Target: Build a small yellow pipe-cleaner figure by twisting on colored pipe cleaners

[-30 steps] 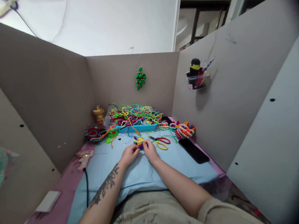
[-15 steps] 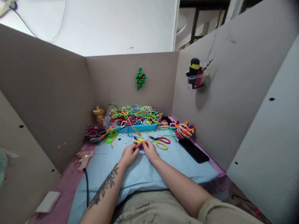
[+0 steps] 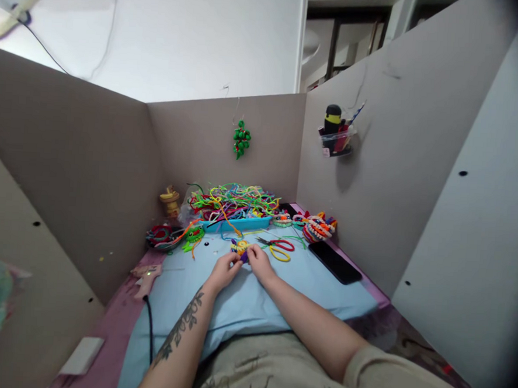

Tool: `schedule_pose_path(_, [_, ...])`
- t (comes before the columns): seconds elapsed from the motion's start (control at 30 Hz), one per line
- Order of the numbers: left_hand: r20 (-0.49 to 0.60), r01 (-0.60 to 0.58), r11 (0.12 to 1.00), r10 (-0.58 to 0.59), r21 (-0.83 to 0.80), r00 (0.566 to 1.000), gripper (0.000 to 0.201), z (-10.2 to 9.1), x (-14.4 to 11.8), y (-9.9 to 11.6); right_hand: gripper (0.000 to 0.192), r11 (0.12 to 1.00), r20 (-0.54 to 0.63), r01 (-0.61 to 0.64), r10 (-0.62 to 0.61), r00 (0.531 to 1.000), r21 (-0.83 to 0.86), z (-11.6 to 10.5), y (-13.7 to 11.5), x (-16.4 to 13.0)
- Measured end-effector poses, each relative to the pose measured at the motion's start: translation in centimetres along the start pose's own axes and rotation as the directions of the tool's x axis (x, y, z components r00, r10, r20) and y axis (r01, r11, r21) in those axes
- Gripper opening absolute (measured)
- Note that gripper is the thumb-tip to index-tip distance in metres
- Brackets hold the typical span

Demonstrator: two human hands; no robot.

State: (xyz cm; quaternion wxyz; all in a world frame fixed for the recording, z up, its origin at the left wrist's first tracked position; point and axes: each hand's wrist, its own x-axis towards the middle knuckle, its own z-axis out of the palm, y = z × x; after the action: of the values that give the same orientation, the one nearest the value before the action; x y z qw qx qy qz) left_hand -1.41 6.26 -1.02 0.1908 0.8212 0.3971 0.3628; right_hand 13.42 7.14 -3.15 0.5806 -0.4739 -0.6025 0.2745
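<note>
A small yellow and purple braided-cord piece (image 3: 240,248) is held low over the light blue cloth (image 3: 261,299). My left hand (image 3: 225,270) pinches its purple end from the left. From the right, my right hand (image 3: 258,258) has its fingers closed on the same piece, thumb close to the left fingertips. Part of the piece is hidden behind the fingers. Just right of it lie scissors (image 3: 278,248) with one red and one yellow handle, blades apart. A green cord frog (image 3: 194,234) rests to the left, beside small dark beads.
Tangled colourful cords fill a blue tray (image 3: 239,223) at the back. A phone (image 3: 335,262) and a striped cord bundle (image 3: 318,227) lie right. A pink glue gun (image 3: 149,278) with a black cable stands left, near a white box (image 3: 82,356). Grey panels surround the table.
The camera view has shifted slightly. Both hands stay on the yellow and purple piece, with its purple end turned a little downward.
</note>
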Motion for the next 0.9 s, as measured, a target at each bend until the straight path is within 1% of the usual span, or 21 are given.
schedule_pose_path(0.23, [-0.065,0.051,0.998,-0.052,-0.022,0.996,0.018,0.29,0.02,-0.04,0.021,0.999,0.0,0.008,-0.008,1.0,-0.048,0.05,0.0,-0.1])
schedule_pose_path(0.37, [-0.026,0.047,0.996,-0.049,-0.073,0.998,0.027,0.11,-0.05,0.45,0.019,0.993,0.028,0.081,-0.079,0.996,-0.081,0.19,-0.13,-0.24])
schedule_pose_path(0.47, [0.001,0.069,0.997,-0.069,-0.035,0.998,0.025,-0.01,-0.13,0.63,0.019,0.991,0.057,0.11,-0.106,0.993,-0.078,0.24,-0.24,-0.33])
schedule_pose_path(0.6, [-0.001,0.095,0.995,-0.095,0.029,0.995,0.03,-0.14,-0.17,0.63,0.019,0.994,0.07,0.099,-0.095,0.993,-0.054,0.18,-0.41,-0.41])
schedule_pose_path(0.9, [-0.045,0.125,0.991,-0.123,0.055,0.991,0.032,-0.33,-0.02,0.37,0.016,0.998,0.09,0.055,-0.057,0.994,0.03,0.29,-0.29,-0.47])
